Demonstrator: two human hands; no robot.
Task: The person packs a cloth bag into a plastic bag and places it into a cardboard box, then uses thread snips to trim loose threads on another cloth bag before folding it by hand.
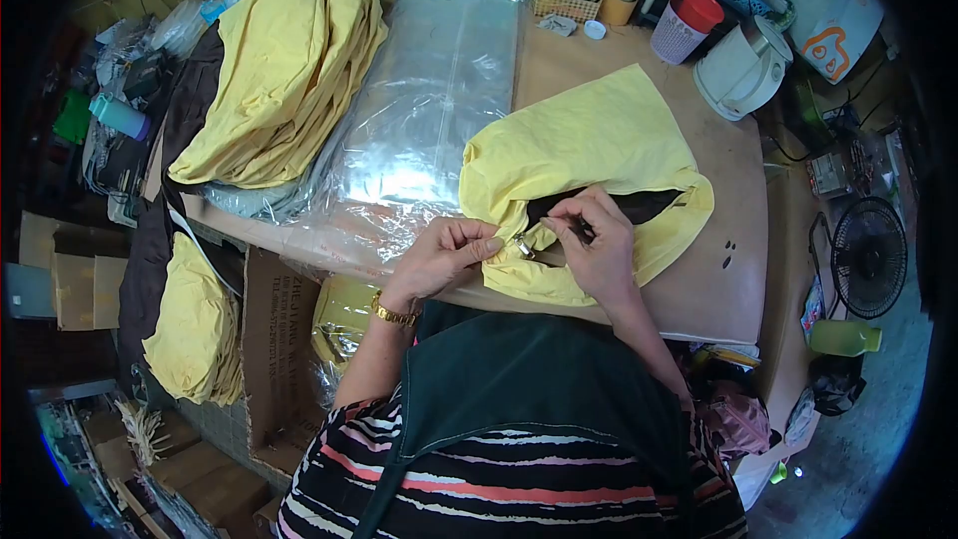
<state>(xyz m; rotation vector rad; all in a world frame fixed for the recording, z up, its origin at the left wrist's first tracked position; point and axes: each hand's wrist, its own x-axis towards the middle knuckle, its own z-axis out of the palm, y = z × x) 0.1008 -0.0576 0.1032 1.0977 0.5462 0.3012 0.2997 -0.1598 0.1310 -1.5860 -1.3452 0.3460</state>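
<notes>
A yellow cloth piece (589,140), like a bag or cover with a dark inside showing at its opening, lies on the table in front of me. My left hand (454,252) is closed, with thumb and forefinger pinching the yellow fabric at the opening's left end. Close by those fingertips is a small shiny metal piece (524,246), its kind unclear. Over the opening, my right hand (599,245) is closed with its fingertips together. Whatever they pinch is too small to make out.
Folded yellow cloth pieces (289,80) are piled at the left, and more yellow cloth (195,329) hangs below. Clear plastic sleeves (429,90) lie between. A white kettle (743,70), a lilac cup (679,35) and a wicker basket (567,2) stand at the back. A black fan (868,258) is right.
</notes>
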